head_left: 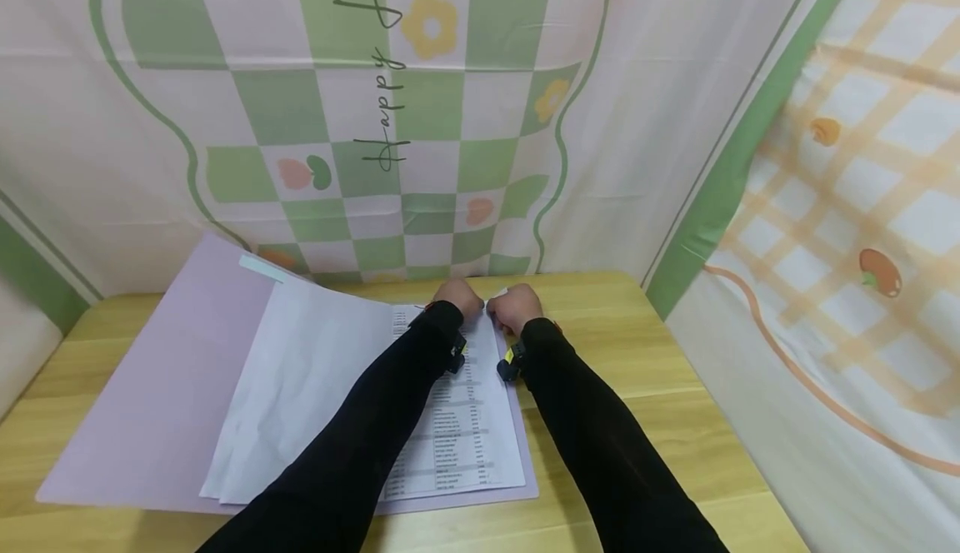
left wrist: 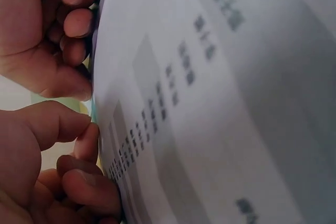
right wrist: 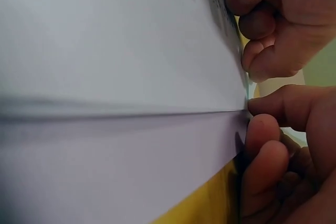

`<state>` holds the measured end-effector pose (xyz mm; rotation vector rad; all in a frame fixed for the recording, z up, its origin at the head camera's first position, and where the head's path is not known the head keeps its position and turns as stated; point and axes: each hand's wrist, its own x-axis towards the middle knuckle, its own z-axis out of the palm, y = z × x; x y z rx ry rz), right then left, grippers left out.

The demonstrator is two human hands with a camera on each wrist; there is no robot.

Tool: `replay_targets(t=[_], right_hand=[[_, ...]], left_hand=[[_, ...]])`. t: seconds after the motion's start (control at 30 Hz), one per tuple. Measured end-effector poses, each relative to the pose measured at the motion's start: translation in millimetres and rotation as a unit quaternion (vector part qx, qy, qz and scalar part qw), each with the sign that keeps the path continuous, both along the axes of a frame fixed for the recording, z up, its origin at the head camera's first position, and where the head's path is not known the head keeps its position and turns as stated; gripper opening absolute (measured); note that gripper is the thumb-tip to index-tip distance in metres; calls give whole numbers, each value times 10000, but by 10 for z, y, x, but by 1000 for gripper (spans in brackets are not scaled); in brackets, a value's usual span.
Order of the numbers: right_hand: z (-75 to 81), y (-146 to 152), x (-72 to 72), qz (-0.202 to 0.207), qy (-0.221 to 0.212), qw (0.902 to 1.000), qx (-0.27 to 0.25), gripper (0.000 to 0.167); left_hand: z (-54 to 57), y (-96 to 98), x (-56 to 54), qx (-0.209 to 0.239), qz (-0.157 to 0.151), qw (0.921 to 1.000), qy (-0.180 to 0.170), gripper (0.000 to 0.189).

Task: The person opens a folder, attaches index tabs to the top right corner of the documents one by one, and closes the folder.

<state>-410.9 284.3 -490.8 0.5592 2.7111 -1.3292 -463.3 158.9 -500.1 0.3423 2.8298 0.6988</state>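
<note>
An open lilac folder (head_left: 142, 403) lies on the table with printed sheets (head_left: 495, 445) on its right side and a blank white page (head_left: 300, 386) turned to the left. At the far edge of the sheets, my left hand (head_left: 461, 296) pinches the edge between thumb and fingers. Close beside it, my right hand (head_left: 516, 310) pinches the same edge near the right corner. Both wrist views show the fingertips nearly meeting. A thin teal edge (left wrist: 94, 109) shows between them; what it belongs to is hidden.
The wooden table (head_left: 630, 353) extends to the right of the folder. Behind stands a green and white checked cloth (head_left: 360, 120), with an orange-checked cloth (head_left: 862, 203) at the right. A pale blue strip (head_left: 261, 268) sits at the blank page's upper left corner.
</note>
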Motion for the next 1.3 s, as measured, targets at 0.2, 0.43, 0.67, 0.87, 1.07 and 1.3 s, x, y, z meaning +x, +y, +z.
replay_targets(t=[0.2, 0.43, 0.67, 0.87, 1.07, 1.3], right_hand=[[-36, 8, -17, -55, 10, 9999, 98, 24], [-35, 29, -44, -111, -43, 9999, -12, 29], [-34, 30, -50, -266, -302, 9991, -143, 41], [-23, -4, -69, -59, -338, 9979, 558, 43], [1, -2, -105, -100, -272, 9979, 574, 38], [-61, 7, -111, -76, -219, 9971, 730, 47]], left_hand=[[17, 1, 38, 15, 170, 9999, -26, 22], [31, -27, -10, -267, -43, 9996, -61, 26], [59, -41, -6, -119, -43, 9990, -438, 27], [37, -9, 21, -388, -22, 9992, 61, 24], [134, -45, 32, -376, -91, 9992, -42, 18], [110, -41, 43, -272, -28, 9996, -23, 23]])
